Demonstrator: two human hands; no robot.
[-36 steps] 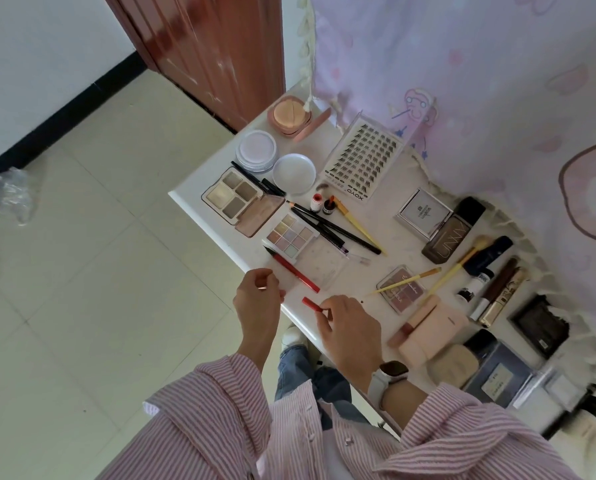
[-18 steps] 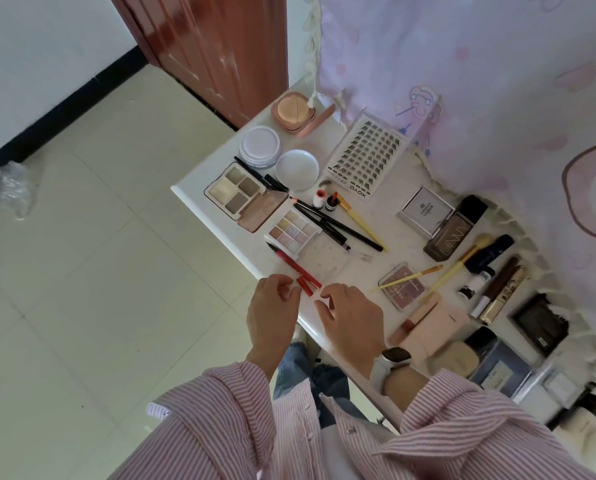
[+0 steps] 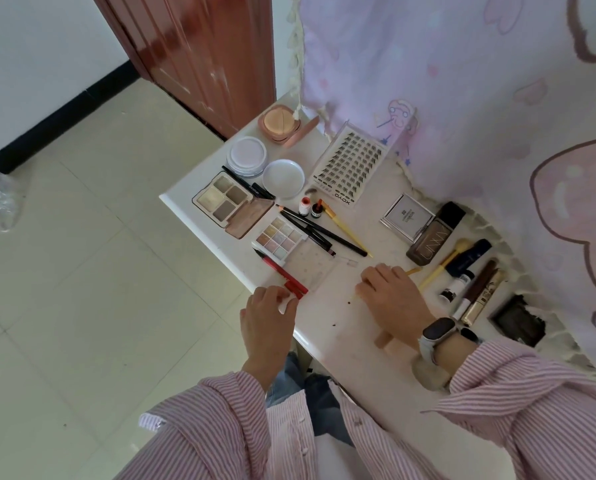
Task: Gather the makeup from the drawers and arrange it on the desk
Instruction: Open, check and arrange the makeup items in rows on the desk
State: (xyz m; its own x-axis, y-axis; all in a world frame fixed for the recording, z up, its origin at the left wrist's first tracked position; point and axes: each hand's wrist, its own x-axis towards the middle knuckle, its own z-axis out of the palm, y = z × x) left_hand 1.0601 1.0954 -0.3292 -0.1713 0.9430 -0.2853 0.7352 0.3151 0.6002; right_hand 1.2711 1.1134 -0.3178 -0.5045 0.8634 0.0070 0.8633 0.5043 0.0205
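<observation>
Makeup lies spread over the white desk (image 3: 327,327). A red lip pencil (image 3: 279,270) lies slanted near the front edge, and my left hand (image 3: 267,317) pinches its near capped end with curled fingertips. My right hand (image 3: 392,296) rests further right with fingers curled over a thin yellow brush (image 3: 413,270), whose ends stick out on both sides of the hand. The hand hides the small blush compact under the brush. A pastel eyeshadow palette (image 3: 280,237) with a clear lid sits just behind the red pencil.
Behind are a brown eyeshadow palette (image 3: 232,202), two round white jars (image 3: 247,155), a powder puff compact (image 3: 280,124), a lash tray (image 3: 352,164), black pencils (image 3: 324,232). Right: a silver compact (image 3: 407,216), tubes and mascaras (image 3: 476,289). A pink curtain (image 3: 463,81) hangs behind the desk.
The red cap went from my right hand onto the pencil, which my left hand now holds at its end. My right hand moved right onto the yellow brush.
</observation>
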